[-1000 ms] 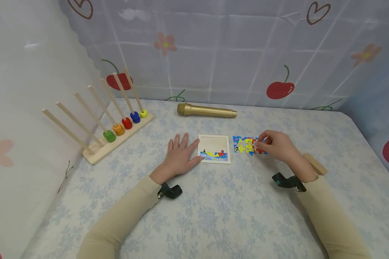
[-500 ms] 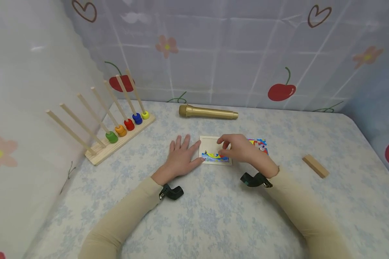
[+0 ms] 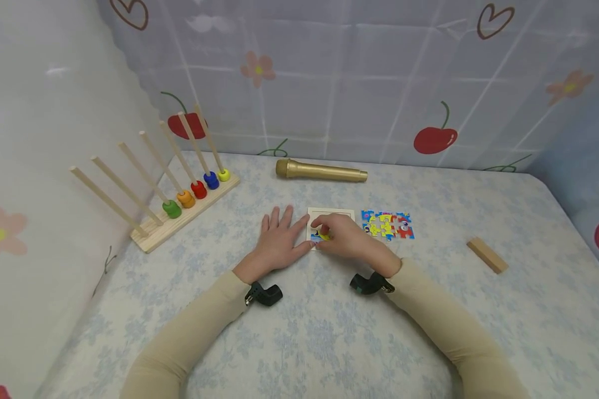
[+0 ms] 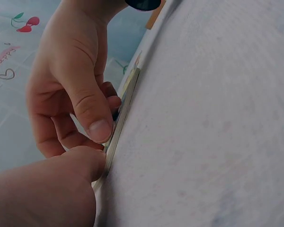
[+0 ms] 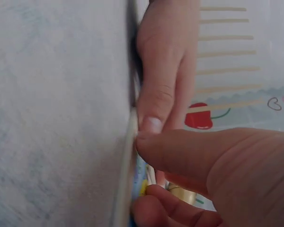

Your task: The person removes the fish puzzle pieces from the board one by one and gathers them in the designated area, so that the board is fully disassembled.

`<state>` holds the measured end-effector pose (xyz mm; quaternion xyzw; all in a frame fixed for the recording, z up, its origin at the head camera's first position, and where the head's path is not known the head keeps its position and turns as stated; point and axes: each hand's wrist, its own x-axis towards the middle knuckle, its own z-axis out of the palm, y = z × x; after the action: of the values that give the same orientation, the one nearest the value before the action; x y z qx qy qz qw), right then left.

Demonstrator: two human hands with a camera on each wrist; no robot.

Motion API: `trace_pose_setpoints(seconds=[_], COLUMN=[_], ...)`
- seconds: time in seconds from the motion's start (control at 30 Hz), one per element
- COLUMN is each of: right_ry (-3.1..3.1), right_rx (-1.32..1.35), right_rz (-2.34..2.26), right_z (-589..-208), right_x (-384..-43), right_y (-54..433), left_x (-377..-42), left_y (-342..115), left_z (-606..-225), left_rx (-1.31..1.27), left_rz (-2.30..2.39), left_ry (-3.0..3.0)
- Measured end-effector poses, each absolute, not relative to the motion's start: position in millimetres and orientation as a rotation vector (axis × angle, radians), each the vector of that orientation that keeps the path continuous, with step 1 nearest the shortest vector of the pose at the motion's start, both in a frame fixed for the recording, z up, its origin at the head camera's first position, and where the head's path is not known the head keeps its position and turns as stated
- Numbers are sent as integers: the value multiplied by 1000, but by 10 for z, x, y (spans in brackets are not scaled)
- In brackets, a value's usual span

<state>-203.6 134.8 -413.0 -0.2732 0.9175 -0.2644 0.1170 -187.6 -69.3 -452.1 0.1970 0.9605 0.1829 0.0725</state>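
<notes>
Resting spread near the head view's centre, the left hand [image 3: 277,243] is touching the puzzle frame [image 3: 331,210]. In the left wrist view, the right hand [image 4: 71,80] is curling, any pinch hidden; in the right wrist's, crowding thumbs [image 5: 177,151] could be jostling seated pieces [image 5: 139,175].

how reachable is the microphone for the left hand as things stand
Probably yes: only bare cloth shows between the left hand and the microphone, though the hand would likely have to leave the frame.
</notes>
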Motion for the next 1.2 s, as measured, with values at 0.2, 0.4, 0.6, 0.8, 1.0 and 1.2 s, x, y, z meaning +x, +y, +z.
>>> trace_pose_setpoints(seconds=[0.2,0.4,0.6,0.8,1.0,1.2], right_ry=[2711,2712,2713,2722,2734,2738], right_rx=[-829,-856,-846,-864,-868,-864], right_rz=[-771,-767,-762,-765,-769,-790], right_z=[-4166,-4178,-4194,-4202,-4197,-4202], right_x=[-2041,-2042,-2049,-2042,-2021,-2006], right_y=[1327,1323,1325,1327,1329,1338], left_x=[-1880,-1883,-1882,-1885,-1890,-1902], left_y=[-693,-697,-695,-696,-697,-696], left_z=[-4506,-4506,-4505,-4519,-4531,-4549], left_rx=[596,595,594,592,595,592], left_rz=[543,533,525,526,541,529], left_ry=[2889,2891,2888,2892,2884,2884])
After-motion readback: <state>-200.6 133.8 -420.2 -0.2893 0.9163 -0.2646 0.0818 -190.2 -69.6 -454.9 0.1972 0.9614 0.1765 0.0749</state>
